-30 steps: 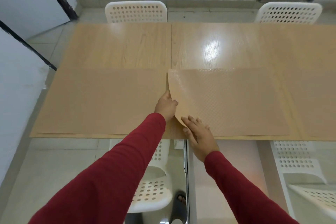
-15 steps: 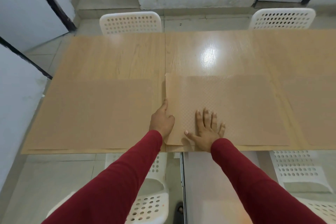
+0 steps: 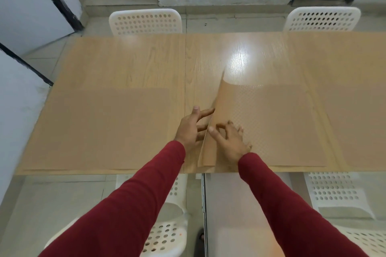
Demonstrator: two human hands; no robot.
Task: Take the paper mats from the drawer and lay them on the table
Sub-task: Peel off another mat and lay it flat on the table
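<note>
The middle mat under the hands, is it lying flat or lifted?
Partly lifted: the middle mat's left edge curls up off the table between both hands; the rest lies flat.

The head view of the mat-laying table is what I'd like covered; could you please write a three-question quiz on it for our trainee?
1. True or false: the middle paper mat lies fully flat on the table.
2. Which hand has its fingers behind the raised edge? A) left hand B) right hand
3. Fill in: the left paper mat lies ____ on the table.

Key
1. False: its left edge is lifted and curled up.
2. A; the right hand rests on the mat's top side.
3. flat
</note>
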